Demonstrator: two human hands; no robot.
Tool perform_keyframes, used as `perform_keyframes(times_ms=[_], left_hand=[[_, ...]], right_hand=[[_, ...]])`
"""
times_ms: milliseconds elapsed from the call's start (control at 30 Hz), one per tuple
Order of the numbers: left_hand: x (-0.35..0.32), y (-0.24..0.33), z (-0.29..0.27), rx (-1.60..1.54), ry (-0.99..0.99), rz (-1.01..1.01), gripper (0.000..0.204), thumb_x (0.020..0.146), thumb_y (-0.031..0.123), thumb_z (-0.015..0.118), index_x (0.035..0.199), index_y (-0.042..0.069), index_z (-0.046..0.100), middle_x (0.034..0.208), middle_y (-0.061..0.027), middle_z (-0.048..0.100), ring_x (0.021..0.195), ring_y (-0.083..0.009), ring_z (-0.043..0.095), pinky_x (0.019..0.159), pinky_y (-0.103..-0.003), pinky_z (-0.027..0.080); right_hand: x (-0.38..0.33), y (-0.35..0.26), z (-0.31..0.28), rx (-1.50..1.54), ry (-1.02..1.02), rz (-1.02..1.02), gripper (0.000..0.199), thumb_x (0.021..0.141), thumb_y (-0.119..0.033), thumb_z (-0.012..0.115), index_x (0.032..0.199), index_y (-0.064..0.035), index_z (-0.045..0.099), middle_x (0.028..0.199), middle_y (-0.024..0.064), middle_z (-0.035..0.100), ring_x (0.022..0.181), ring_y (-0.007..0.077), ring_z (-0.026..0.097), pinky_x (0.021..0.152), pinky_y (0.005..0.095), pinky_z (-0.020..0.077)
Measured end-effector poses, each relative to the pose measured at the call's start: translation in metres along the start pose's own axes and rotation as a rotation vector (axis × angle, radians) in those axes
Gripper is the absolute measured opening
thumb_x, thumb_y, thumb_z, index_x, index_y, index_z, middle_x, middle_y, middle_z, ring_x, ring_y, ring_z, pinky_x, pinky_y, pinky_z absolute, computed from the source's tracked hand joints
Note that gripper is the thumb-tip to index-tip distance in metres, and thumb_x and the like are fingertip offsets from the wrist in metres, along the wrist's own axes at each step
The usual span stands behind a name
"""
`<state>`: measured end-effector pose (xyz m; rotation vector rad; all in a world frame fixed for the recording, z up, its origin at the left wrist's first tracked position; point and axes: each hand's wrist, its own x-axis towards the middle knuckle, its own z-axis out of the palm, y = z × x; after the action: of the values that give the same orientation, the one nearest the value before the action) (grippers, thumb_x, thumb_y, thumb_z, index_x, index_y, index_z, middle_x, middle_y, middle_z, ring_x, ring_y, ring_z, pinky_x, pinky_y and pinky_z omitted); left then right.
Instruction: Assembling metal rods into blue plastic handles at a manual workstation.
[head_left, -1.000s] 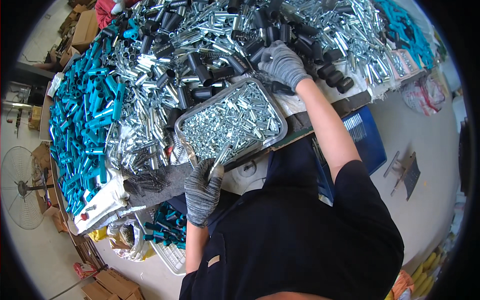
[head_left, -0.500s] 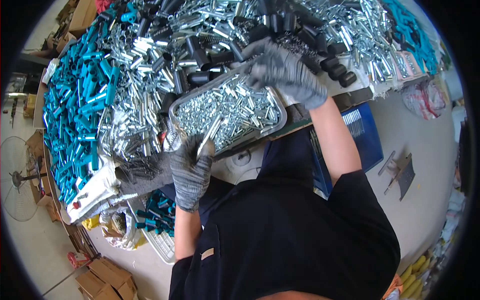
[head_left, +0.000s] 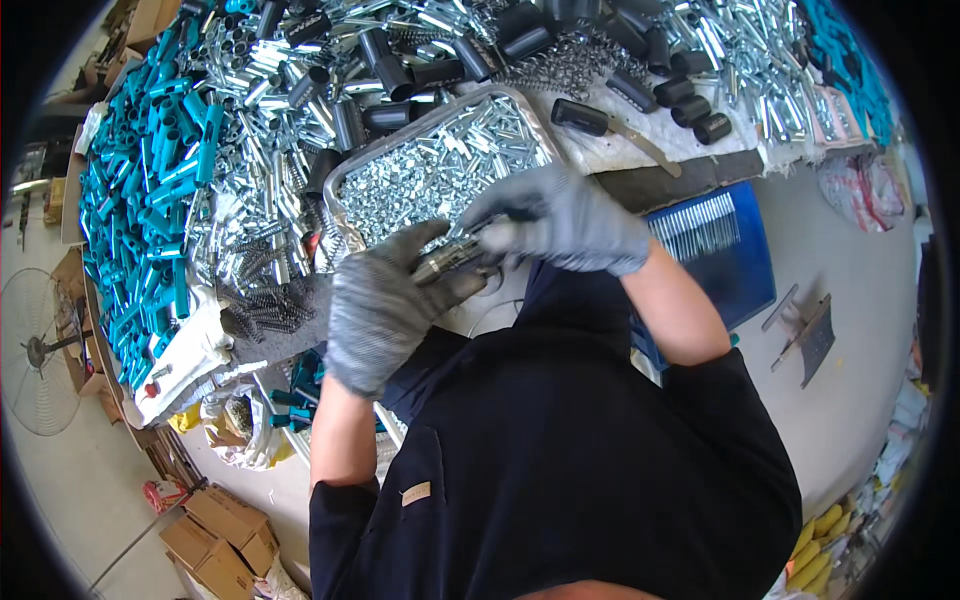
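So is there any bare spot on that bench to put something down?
Hardly. One white strip lies bare between the tray of small metal parts and the black caps. Elsewhere teal tubes, springs and silver pieces crowd it.

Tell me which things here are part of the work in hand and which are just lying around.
In hand: left hand, right hand, small metal tube, tray of silver parts.
Lying about: teal tubes, black caps, springs, blue bin, cardboard boxes.

bright, even daylight; glare on the metal parts (head_left: pixel 440 170); strong fisheye bending and black corners; mostly sharp.
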<state>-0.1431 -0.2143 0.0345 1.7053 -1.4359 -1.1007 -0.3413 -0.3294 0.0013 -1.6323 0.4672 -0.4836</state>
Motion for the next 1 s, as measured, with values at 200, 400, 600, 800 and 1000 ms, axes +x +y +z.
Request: perform_keyframes(times_ms=[200, 400, 600, 800, 1000], left_hand=[[0.013, 0.003, 0.02, 0.214, -0.056, 0.032, 0.057, 0.076, 0.022, 0.078, 0.124, 0.0, 0.056, 0.097, -0.0152, 0.069, 0.091, -0.0214, 0.067, 0.078, -0.03, 0.053], [0.008, -0.028, 0.031, 0.168, 0.143, 0.092, 0.033, 0.084, 0.024, 0.073, 0.108, 0.004, 0.065, 0.084, -0.0119, 0.069, 0.08, -0.0251, 0.068, 0.075, -0.034, 0.053], [0.016, -0.044, 0.051, -0.439, 0.403, -0.141, 0.033, 0.094, 0.034, 0.054, 0.101, 0.003, 0.062, 0.058, -0.0012, 0.053, 0.038, -0.0056, 0.036, 0.036, -0.02, 0.025], [0.029, -0.058, 0.059, -0.559, 0.405, -0.123, 0.034, 0.093, 0.034, 0.055, 0.102, 0.003, 0.064, 0.06, -0.0011, 0.054, 0.038, -0.0054, 0.038, 0.034, -0.02, 0.025], [0.027, -0.058, 0.061, -0.462, 0.443, -0.046, 0.032, 0.093, 0.031, 0.055, 0.097, 0.001, 0.064, 0.061, -0.0027, 0.055, 0.041, -0.0055, 0.04, 0.036, -0.018, 0.027]], right_hand=[[-0.017, 0.016, 0.007, 0.332, 0.065, 0.257, 0.035, 0.092, -0.028, 0.063, 0.11, 0.0016, 0.064, 0.084, 0.0082, 0.068, 0.066, 0.0107, 0.065, 0.056, 0.0231, 0.0556], [-0.092, 0.064, -0.025, 0.562, -0.083, 0.38, 0.048, 0.091, -0.041, 0.061, 0.11, 0.003, 0.063, 0.092, 0.0137, 0.07, 0.076, 0.0193, 0.069, 0.06, 0.0273, 0.0557], [-0.225, 0.219, -0.091, 0.269, 1.097, 0.866, 0.031, 0.088, -0.028, 0.066, 0.103, -0.0018, 0.069, 0.084, 0.0073, 0.07, 0.072, 0.0139, 0.065, 0.061, 0.0243, 0.0515], [-0.338, 0.353, -0.139, -0.616, 1.584, 0.797, 0.023, 0.079, -0.021, 0.072, 0.098, -0.0075, 0.072, 0.086, 0.0112, 0.071, 0.074, 0.0228, 0.066, 0.074, 0.0337, 0.052], [-0.3, 0.35, -0.173, -0.489, 1.576, 0.761, 0.022, 0.083, -0.012, 0.065, 0.103, -0.0036, 0.067, 0.088, 0.0092, 0.07, 0.077, 0.0212, 0.064, 0.073, 0.0334, 0.0519]])
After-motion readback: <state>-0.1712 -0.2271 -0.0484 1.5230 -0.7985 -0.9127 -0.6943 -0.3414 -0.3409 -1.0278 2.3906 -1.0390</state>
